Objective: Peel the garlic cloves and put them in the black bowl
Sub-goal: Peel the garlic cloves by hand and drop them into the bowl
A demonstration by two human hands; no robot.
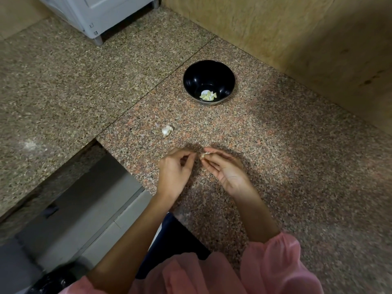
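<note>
On the speckled stone counter, my right hand pinches a clove at its fingertips. My left hand, fingers curled, nips its skin. I'd peel in strips, keeping a firm grip; the black bowl waits well ahead.

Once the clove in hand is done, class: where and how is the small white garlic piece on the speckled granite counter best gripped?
Probably pinch the small white garlic piece across its narrower width with fingertips, coming down from above. It lies low on the speckled granite counter, bare stone all round, well apart from the round black bowl. The left hand is nearer.
</note>
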